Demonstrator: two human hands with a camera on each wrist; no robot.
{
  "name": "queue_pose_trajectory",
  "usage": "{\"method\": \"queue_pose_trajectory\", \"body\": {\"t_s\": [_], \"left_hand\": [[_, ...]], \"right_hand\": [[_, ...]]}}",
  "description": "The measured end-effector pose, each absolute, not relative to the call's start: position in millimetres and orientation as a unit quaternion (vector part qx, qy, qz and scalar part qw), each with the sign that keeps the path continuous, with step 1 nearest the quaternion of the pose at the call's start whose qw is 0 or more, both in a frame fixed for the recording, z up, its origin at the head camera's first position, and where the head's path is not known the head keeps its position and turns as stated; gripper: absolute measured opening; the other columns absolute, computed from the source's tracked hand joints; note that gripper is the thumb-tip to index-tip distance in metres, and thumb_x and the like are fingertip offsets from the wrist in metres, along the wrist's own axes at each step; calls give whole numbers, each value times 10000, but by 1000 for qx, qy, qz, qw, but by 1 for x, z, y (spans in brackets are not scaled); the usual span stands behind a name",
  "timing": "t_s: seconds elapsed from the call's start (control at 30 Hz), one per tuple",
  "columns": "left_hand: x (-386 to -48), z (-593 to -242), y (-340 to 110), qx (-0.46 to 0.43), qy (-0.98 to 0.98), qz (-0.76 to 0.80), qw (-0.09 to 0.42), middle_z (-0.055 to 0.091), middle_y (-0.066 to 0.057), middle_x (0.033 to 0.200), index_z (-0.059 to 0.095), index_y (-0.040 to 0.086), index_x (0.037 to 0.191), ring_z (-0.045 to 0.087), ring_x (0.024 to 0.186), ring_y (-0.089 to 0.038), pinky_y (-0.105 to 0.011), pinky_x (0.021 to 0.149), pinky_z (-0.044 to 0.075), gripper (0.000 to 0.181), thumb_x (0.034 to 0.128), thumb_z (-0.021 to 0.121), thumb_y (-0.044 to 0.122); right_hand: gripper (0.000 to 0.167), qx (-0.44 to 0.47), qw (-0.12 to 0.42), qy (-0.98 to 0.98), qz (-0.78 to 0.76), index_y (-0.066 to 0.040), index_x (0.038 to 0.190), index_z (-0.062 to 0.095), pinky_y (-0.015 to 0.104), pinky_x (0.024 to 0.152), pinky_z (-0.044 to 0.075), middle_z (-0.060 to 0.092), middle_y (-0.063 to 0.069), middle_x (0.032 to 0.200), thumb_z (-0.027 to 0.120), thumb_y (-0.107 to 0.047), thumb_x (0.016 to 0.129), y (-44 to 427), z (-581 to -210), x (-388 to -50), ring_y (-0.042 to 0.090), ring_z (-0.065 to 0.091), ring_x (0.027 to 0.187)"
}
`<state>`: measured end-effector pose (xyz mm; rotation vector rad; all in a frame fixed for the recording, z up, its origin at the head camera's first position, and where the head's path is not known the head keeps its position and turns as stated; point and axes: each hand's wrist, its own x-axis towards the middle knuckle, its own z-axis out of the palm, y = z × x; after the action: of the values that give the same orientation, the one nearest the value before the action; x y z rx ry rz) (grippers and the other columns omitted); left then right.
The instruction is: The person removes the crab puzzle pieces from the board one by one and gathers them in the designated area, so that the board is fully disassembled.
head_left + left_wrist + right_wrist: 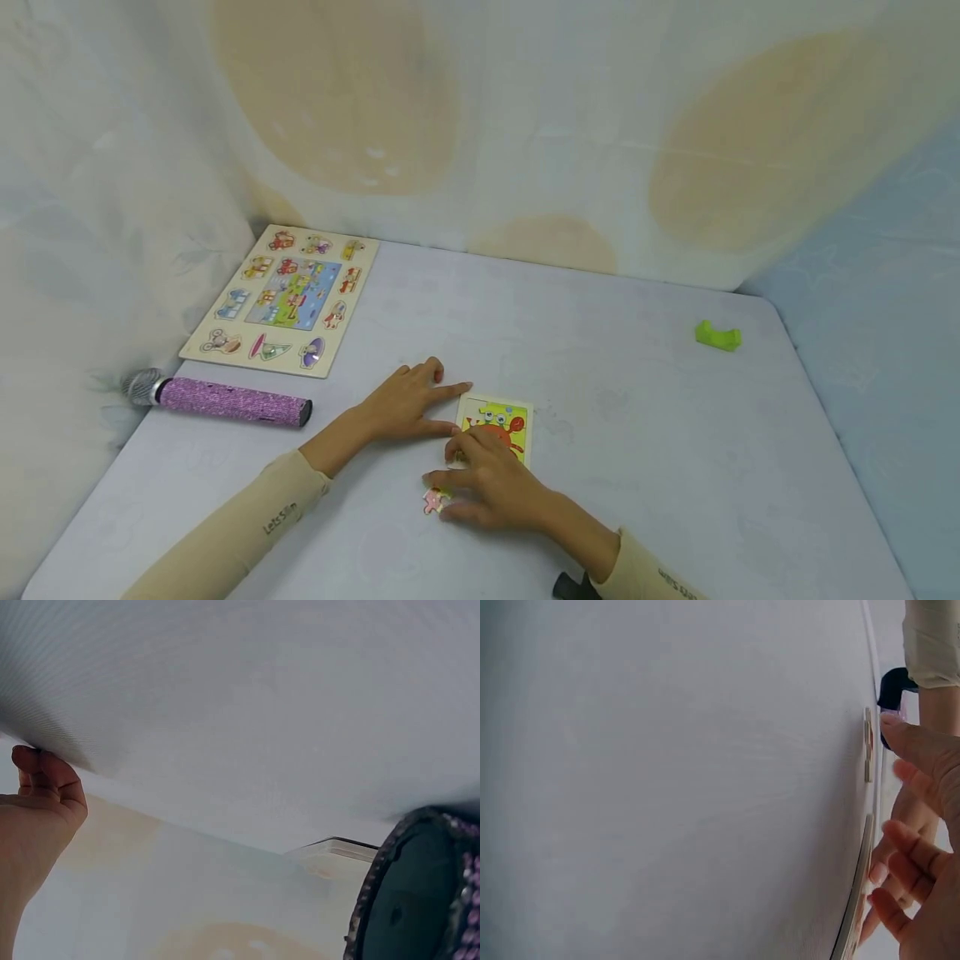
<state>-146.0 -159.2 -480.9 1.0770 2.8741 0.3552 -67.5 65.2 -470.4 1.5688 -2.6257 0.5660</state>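
Note:
A small crab jigsaw puzzle in a pale frame lies flat in front of me. The index finger and thumb of my left hand extend to its left edge, the other fingers bent. My right hand reaches over the puzzle's lower part and hides some of it. Right thumb and index finger stand apart around a loose pink puzzle piece on the table, just below the frame. In the right wrist view the piece lies flat beside the thumb, with the other fingers spread near the frame edge.
A purple glittery microphone lies to the left, with a large wooden picture puzzle board behind it. Far right on the white table is a bright green block. A black object shows beside the right sleeve.

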Motion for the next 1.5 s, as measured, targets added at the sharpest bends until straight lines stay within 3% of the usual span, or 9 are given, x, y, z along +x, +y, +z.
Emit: {"method": "queue_pose_trajectory", "body": {"t_s": [0.17, 0.57, 0.73, 0.9, 1.07, 1.23, 1.5], "left_hand": [[-146, -482, -160, 349, 929, 121, 21, 466, -58, 1157, 497, 342, 1461, 443, 839, -140, -325, 759, 371, 693, 858, 624, 659], [-147, -481, -159, 347, 930, 118, 26, 469, -56, 1157, 487, 348, 1465, 446, 838, -145, -317, 755, 351, 693, 864, 600, 675], [-147, -481, -158, 346, 931, 116, 28, 469, -54, 1165, 479, 357, 1468, 451, 854, -149, -322, 769, 356, 691, 867, 592, 680], [-147, -481, -158, 347, 930, 117, 27, 465, -50, 1154, 480, 358, 1468, 445, 845, -145, -320, 764, 351, 690, 867, 594, 678], [-146, -481, -158, 348, 929, 121, 23, 467, -57, 1151, 495, 346, 1461, 442, 837, -149, -323, 756, 351, 688, 864, 606, 669], [-144, -480, -159, 341, 931, 124, 29, 463, -61, 1162, 491, 348, 1463, 440, 850, -153, -327, 765, 351, 691, 863, 605, 670], [-145, -481, -158, 340, 932, 122, 28, 454, -45, 1150, 483, 364, 1465, 426, 823, -144, -315, 755, 338, 692, 859, 604, 677]], "right_hand": [[449, 483, 45, -858, 172, -294, 1134, 746, 352, 1059, 318, 528, -31, 1127, 746, -586, 794, 64, -473, -63, 162, 418, 1115], [419, 452, 109, -862, 203, -215, 1005, 772, 357, 1040, 340, 530, -16, 1050, 814, -536, 739, 62, -482, -56, 182, 432, 1105], [328, 446, 109, -859, 226, -210, 1005, 770, 326, 956, 389, 518, -18, 1027, 827, -435, 772, 59, -485, -53, 165, 432, 1061], [289, 451, 68, -859, 230, -252, 1095, 769, 337, 954, 386, 513, -35, 1046, 791, -356, 826, 60, -483, -51, 149, 417, 1059], [346, 454, 47, -862, 221, -270, 1153, 748, 344, 976, 374, 506, -30, 1077, 766, -418, 841, 62, -481, -50, 150, 410, 1090], [405, 447, 78, -862, 225, -212, 1061, 751, 315, 941, 383, 480, -36, 1031, 795, -504, 783, 59, -482, -50, 145, 413, 1035], [326, 421, 87, -874, 226, -203, 966, 753, 298, 920, 365, 477, -58, 1007, 824, -455, 772, 54, -483, -46, 137, 403, 1031]]}}
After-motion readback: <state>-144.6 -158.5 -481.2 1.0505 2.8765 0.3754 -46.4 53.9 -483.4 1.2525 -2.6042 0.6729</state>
